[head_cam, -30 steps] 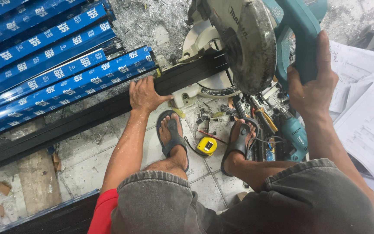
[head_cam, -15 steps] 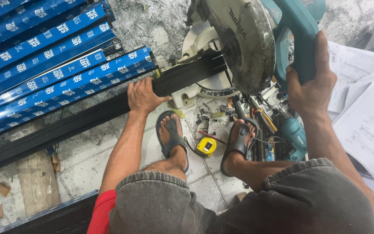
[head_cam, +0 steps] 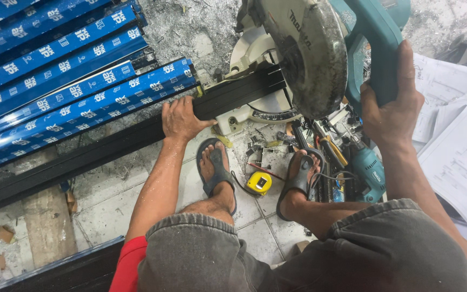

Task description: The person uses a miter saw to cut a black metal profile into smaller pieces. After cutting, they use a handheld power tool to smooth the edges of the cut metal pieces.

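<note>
1. Black and long, the metal profile (head_cam: 109, 148) lies on the floor (head_cam: 104, 200) and across the miter saw (head_cam: 298, 59) base, its long axis running from lower left up to the right, under the blade guard.
2. The left hand (head_cam: 182, 119) presses down on the profile, fingers wrapped over its edge.
3. The right hand (head_cam: 390, 108) is clamped on the saw's teal handle (head_cam: 377, 48).
4. Blue-wrapped profiles (head_cam: 66, 86) lie stacked beside it, parallel.
5. A yellow tape measure (head_cam: 259, 183) lies between the sandalled feet.
</note>
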